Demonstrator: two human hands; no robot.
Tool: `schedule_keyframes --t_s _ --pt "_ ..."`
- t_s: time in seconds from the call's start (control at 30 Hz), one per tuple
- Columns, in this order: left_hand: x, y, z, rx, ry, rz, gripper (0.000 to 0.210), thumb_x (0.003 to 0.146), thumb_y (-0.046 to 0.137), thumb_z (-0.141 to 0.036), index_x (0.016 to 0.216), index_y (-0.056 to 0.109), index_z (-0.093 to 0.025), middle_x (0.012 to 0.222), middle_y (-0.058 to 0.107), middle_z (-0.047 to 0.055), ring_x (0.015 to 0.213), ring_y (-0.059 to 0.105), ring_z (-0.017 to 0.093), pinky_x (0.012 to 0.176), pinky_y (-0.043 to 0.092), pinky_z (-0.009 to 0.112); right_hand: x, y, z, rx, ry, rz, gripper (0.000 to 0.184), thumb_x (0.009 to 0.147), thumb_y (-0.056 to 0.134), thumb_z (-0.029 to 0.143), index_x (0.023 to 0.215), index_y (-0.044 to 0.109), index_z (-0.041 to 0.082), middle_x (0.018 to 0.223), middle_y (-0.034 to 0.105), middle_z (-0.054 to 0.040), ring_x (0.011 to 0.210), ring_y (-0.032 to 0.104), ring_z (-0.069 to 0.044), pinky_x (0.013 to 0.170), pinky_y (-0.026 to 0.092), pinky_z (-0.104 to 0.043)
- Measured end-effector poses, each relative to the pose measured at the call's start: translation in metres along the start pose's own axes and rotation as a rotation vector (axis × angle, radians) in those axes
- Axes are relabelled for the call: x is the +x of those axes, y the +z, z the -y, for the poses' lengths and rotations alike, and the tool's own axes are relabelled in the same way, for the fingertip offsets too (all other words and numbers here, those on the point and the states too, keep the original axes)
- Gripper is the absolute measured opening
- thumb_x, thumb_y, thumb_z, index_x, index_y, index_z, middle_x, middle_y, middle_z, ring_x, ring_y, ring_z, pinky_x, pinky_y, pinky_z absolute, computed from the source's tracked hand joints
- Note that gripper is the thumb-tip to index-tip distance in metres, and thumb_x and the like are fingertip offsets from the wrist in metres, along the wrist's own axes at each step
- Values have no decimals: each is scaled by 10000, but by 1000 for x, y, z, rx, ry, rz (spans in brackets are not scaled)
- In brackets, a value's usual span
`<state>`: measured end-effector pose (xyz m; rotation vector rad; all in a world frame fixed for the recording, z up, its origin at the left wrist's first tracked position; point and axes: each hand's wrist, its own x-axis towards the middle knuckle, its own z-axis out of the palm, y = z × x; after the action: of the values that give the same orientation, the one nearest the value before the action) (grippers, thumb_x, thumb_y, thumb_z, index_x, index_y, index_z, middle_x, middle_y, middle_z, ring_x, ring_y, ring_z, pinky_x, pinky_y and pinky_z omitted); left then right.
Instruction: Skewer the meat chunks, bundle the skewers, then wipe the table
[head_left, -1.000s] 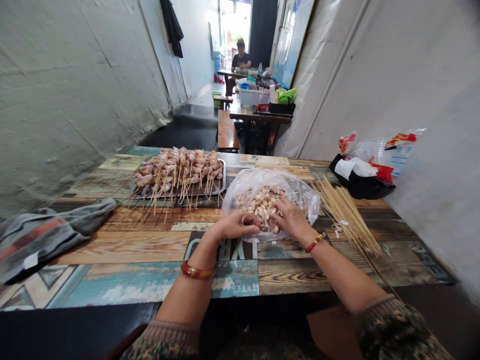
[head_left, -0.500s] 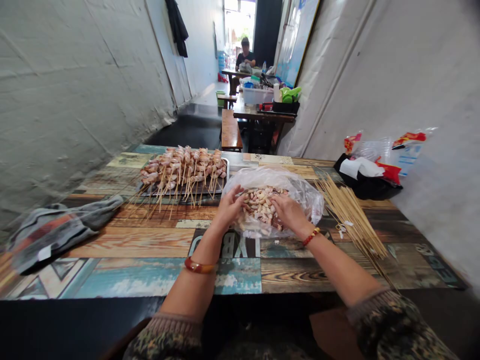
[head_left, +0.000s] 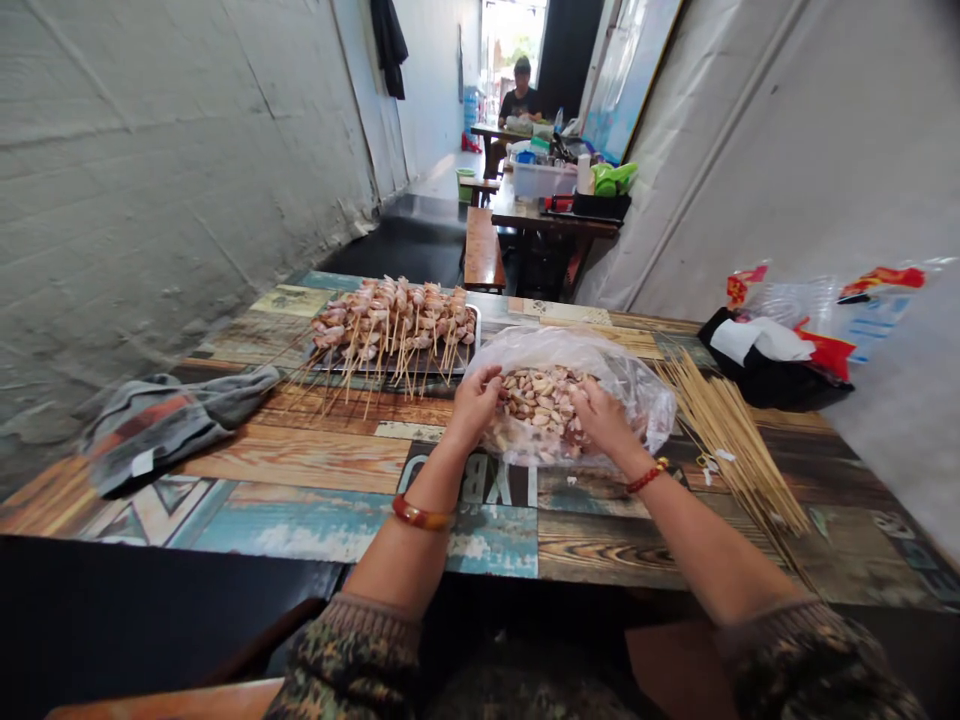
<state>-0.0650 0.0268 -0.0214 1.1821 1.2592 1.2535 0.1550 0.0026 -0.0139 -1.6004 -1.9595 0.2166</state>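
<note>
A clear plastic bag (head_left: 645,400) lies spread on the table, its mouth wide around a heap of small, pale raw meat pieces (head_left: 536,400). My left hand (head_left: 475,405) is at the bag's left rim, thumb and fingers curled in on the plastic beside the heap. On the other side, my right hand (head_left: 604,415) reaches over the right edge of the meat with bent fingers close together; what its fingertips hold is hidden. Left of the bag, a metal tray (head_left: 477,335) carries piled skewers of raw meat (head_left: 397,320), sticks pointing toward me.
Bare bamboo skewers (head_left: 739,450) lie in a bundle at the right. Behind them sits a black container (head_left: 780,375) with white tissue and plastic packaging. A grey cloth (head_left: 180,425) rests on the table's left end. Farther back, a person (head_left: 521,100) sits at another table.
The view has swung slightly left, so everything sits farther right. My left fingers have drawn closer together at the bag's rim; my right hand stays over the meat's right side.
</note>
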Motion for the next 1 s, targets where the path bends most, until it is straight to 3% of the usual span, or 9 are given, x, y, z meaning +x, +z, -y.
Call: schedule_keyframes --t_s 0.13,0.27,0.37,0.53,0.73,0.87,1.0 --pt "0 2 0 20 -5 25 267 832 572 -226 1056 660 -111 887 699 67 635 638 111 523 481 193 3 -8 -6 188 124 35 314 920 362 338 666 512 232 605 558 11 564 513 -154 537 383 -253" --pt "-1 2 0 19 -13 66 231 812 582 -255 985 670 -130 807 703 39 577 628 108 487 436 188 5 -7 1 294 185 191 254 897 388 273 902 633 207 666 643 23 490 527 -130 520 404 -241" --pt "-2 2 1 50 6 95 219 813 567 -260 962 671 -137 778 702 33 579 635 116 491 426 191 9 -3 11 85 71 224 282 916 387 218 993 658 203 810 714 -40 681 642 -174 636 451 -267" --pt "-1 1 3 107 52 127 240 820 549 -290 950 678 -135 724 693 21 567 625 127 520 451 215 18 0 34 -367 -55 345 274 972 454 360 953 668 191 972 737 -132 898 682 -247 713 457 -298" --pt "-4 1 3 225 164 200 234 836 551 -286 902 720 -139 693 707 18 542 606 130 552 468 237 23 2 44 -469 -29 427 281 970 431 317 1020 655 154 1004 738 -150 924 696 -261 736 468 -310" --pt "-12 2 -4 340 277 433 183 830 579 -240 833 743 -158 750 735 14 670 642 145 633 479 230 21 -2 32 -238 22 342 260 945 446 308 928 659 159 963 730 -127 912 671 -228 769 456 -299" --pt "-18 4 -8 542 360 520 186 827 594 -187 923 751 -162 770 727 14 725 632 144 680 465 228 13 -13 16 450 216 230 250 869 531 420 778 588 194 640 593 7 581 535 -130 556 391 -237"
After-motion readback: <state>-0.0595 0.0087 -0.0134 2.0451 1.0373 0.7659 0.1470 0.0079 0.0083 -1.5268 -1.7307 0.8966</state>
